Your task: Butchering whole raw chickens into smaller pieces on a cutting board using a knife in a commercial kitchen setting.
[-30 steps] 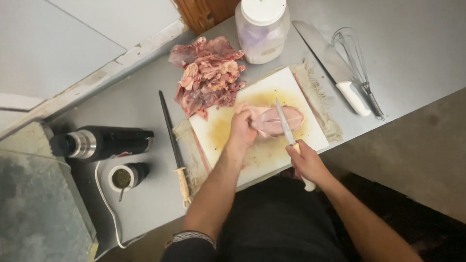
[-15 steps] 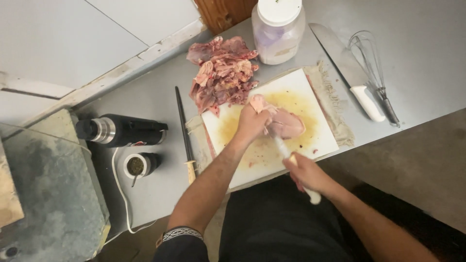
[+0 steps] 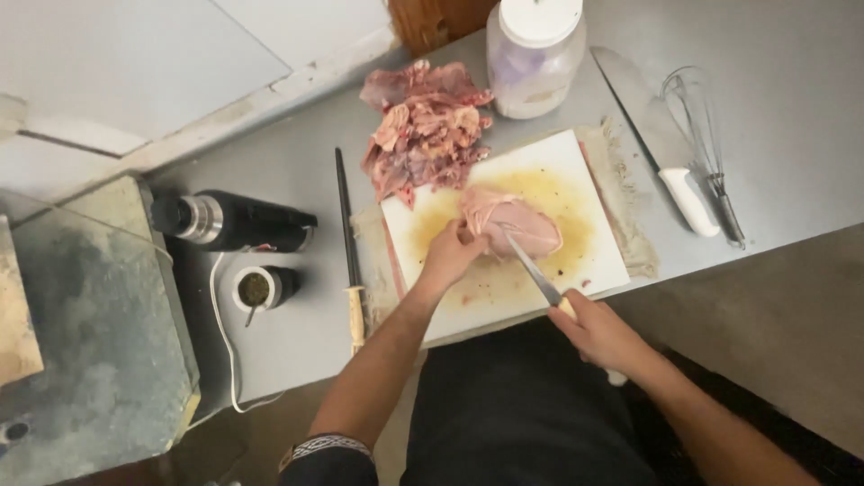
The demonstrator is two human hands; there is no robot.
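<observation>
A pale pink piece of raw meat [image 3: 517,225] lies on a white cutting board [image 3: 585,171] stained yellow. My left hand [image 3: 450,255] pinches the meat's near left edge. In my right hand [image 3: 601,331] is a knife [image 3: 529,265] with a light handle; its blade slants up and left, with the tip against the meat. A heap of darker cut meat [image 3: 423,135] rests on the grey counter [image 3: 297,171] just beyond the board's far left corner.
A sharpening steel [image 3: 348,243] lies left of the board. Further left are a black flask [image 3: 234,220] on its side, a small cup [image 3: 258,288] and a white cable [image 3: 223,351]. Behind the board stands a white-lidded jar [image 3: 534,54]; at right lie a large white-handled knife [image 3: 652,144] and a whisk [image 3: 706,148].
My left hand has slid from on top of the meat to its near left edge. The knife has swung from pointing away to slanting left, its tip now at the meat.
</observation>
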